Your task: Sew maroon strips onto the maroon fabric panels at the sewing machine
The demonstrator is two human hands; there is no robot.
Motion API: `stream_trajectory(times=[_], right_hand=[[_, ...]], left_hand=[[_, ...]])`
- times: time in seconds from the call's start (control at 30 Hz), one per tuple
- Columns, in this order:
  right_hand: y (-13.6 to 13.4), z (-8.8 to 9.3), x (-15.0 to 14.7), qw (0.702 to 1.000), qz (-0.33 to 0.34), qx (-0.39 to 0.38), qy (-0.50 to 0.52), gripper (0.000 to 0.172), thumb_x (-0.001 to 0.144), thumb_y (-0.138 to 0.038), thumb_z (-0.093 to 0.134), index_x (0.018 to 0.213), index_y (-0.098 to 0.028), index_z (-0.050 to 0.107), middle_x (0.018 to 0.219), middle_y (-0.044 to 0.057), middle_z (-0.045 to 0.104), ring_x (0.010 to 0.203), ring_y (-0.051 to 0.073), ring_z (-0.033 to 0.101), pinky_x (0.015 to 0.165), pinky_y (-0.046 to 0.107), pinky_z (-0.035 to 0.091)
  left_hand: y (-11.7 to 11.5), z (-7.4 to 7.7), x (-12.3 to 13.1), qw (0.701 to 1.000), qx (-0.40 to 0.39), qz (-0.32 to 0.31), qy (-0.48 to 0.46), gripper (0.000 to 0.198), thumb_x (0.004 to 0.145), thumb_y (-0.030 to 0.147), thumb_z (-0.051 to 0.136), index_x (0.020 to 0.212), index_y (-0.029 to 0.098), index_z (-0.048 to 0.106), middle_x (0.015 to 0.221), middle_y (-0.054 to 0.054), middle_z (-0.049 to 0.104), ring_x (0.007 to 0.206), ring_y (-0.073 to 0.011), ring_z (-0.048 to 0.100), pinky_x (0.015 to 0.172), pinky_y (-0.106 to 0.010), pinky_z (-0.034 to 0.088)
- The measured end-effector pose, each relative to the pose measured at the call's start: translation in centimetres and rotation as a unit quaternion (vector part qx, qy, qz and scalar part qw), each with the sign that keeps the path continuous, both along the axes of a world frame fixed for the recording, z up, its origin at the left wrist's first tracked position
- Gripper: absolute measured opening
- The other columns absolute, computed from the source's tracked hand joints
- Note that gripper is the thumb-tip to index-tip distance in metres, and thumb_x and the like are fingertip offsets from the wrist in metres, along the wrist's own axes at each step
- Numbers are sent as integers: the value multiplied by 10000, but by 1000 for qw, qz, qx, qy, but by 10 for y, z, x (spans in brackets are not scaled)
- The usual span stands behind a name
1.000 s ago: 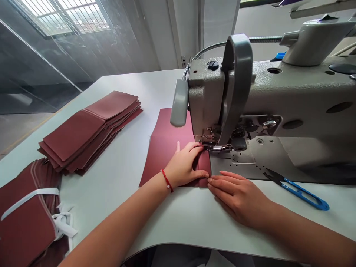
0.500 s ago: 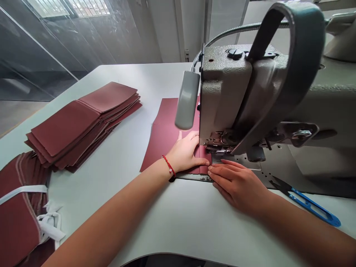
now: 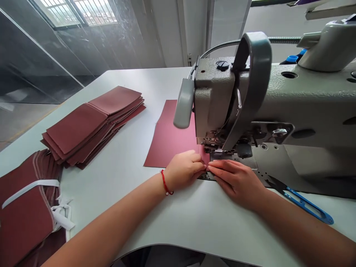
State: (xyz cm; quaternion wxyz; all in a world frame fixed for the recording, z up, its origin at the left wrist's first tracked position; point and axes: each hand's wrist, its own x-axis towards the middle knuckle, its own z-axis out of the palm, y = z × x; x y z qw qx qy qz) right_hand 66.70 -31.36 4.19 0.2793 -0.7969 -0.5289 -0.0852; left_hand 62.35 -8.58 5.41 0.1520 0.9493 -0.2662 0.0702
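A maroon leather-like panel [image 3: 178, 137] lies flat on the table, its right edge under the head of a sewing machine [image 3: 219, 100]. With curled fingers, my left hand [image 3: 187, 168] pinches the panel's near edge by the right corner. My right hand [image 3: 236, 180] rests flat with fingers stretched together, its fingertips at that same corner, almost meeting my left fingertips. The needle and presser foot area is partly hidden by the machine head.
Blue thread snips [image 3: 303, 202] lie right of my right hand. A stack of maroon panels [image 3: 91, 122] sits on the left of the white table [image 3: 130, 200]. Nearer is a maroon bundle [image 3: 22, 207] tied with white strip. A grey lamp [image 3: 184, 104] hangs beside the machine head.
My left hand has gone from lying spread on the panel to pinching its near edge, closer to me. The right hand has barely moved. The camera view has shifted.
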Motion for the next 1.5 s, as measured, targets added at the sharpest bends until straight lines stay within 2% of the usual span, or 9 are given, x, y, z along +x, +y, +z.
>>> stream_trajectory(times=[0.07,0.2,0.57,0.73,0.9,1.0,1.1,1.3,1.5], right_hand=[[1,-1,-2,999,20,-25,-23,312,982,-199,462,1254,-207,615,1216,62,650,1058,227,627,947,409,523],[4,-2,-6,997,23,-48,-58,302,971,-191,464,1224,-138,621,1202,93,651,1047,250,630,927,433,538],[11,1,-4,995,-6,-55,-83,294,981,-159,425,1204,-191,614,1164,60,659,1002,214,642,973,397,479],[16,4,-2,992,-36,-75,-98,270,994,-188,418,1160,-167,630,1110,74,649,1009,220,611,900,364,482],[16,4,0,985,-76,-112,-109,301,1005,-232,406,1186,-160,636,921,67,625,894,209,586,747,322,468],[16,3,2,981,-87,-130,-119,338,1013,-258,398,1252,-144,609,883,63,615,860,207,568,722,322,453],[16,-1,2,976,-106,-149,-120,358,1002,-276,433,1283,-126,597,930,82,610,892,229,562,735,339,451],[19,-3,0,978,-99,-130,-130,329,976,-218,465,1224,-74,627,961,109,602,882,233,566,820,356,454],[22,-3,-1,978,-87,-103,-159,304,961,-154,447,1174,-54,640,922,109,596,829,225,557,776,353,456]], left_hand=[[-1,-1,-1,1000,16,3,-18,379,975,302,377,840,212,720,767,-31,647,684,-167,539,605,-307,428],[-1,-2,-3,999,8,9,-44,402,986,315,366,808,219,714,731,-16,648,637,-150,516,559,-293,403],[4,-7,10,997,-57,7,-43,325,967,311,438,805,218,705,764,-8,659,690,-145,529,609,-265,389],[5,-9,18,997,-73,8,-40,285,954,293,475,797,205,696,789,-11,657,730,-140,550,644,-243,403],[7,-13,27,996,-82,15,-45,228,938,296,516,839,210,702,847,-14,676,751,-144,571,654,-241,413],[7,-14,31,996,-82,19,-37,196,930,311,540,883,216,705,884,-17,687,795,-152,590,707,-249,430],[8,-11,34,995,-81,38,-35,200,917,324,564,825,206,697,830,-15,682,768,-154,593,685,-249,425],[8,-6,44,995,-58,68,-49,165,877,294,627,765,209,713,757,-2,683,731,-156,606,639,-253,402],[6,-8,51,993,-27,102,-60,150,851,252,652,737,222,746,767,-13,697,754,-173,631,601,-265,381]])
